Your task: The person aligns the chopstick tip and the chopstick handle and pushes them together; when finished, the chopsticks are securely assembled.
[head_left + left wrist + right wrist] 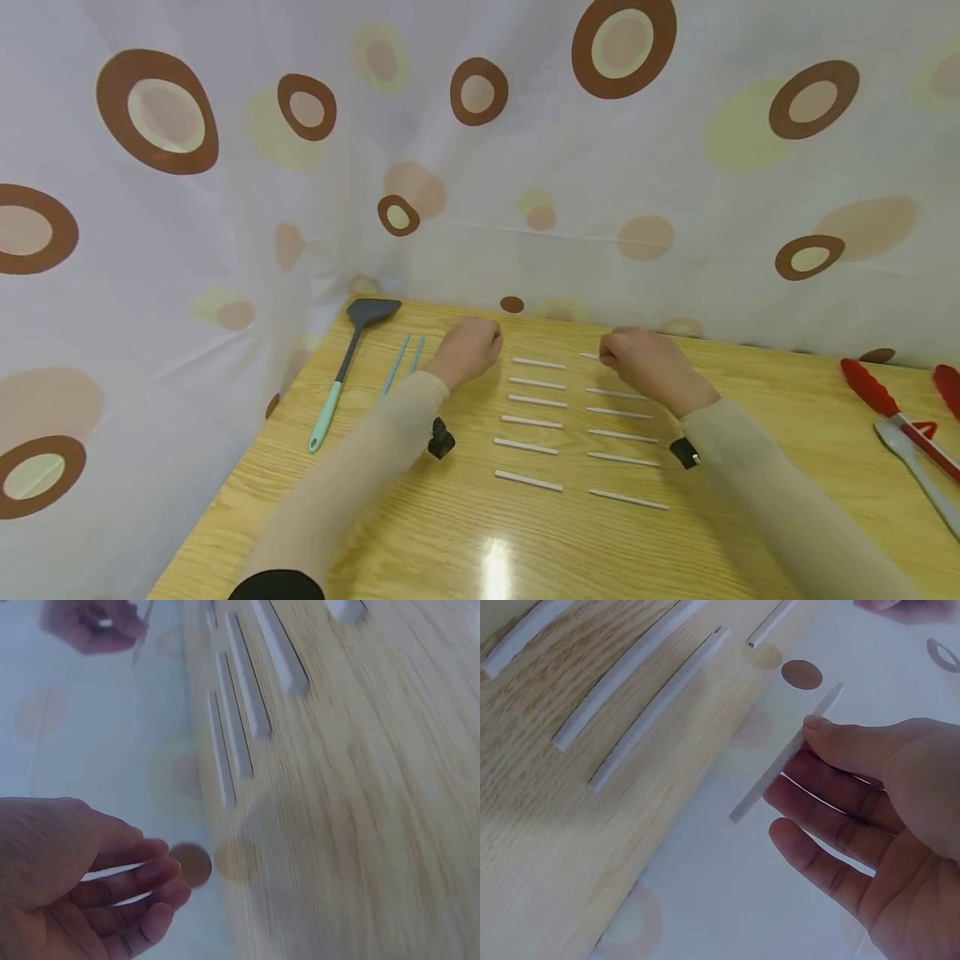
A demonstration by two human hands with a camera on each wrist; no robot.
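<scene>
White stick (766, 777) pinched by thumb and fingers in right hand (651, 367) grip, near far end of right column (623, 459) on desk (420, 517). Left hand (467, 350) beside left column (527, 447), fingers loosely curled, holding nothing.

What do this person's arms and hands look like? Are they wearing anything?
The left sleeve and right sleeve are long, plain cream, reaching the wrists. A boxy black left wrist device and right wrist device sit there. The left hand and right hand are bare: no gloves show. A rounded black shape overlaps the left sleeve; I can't tell what it is.
</scene>
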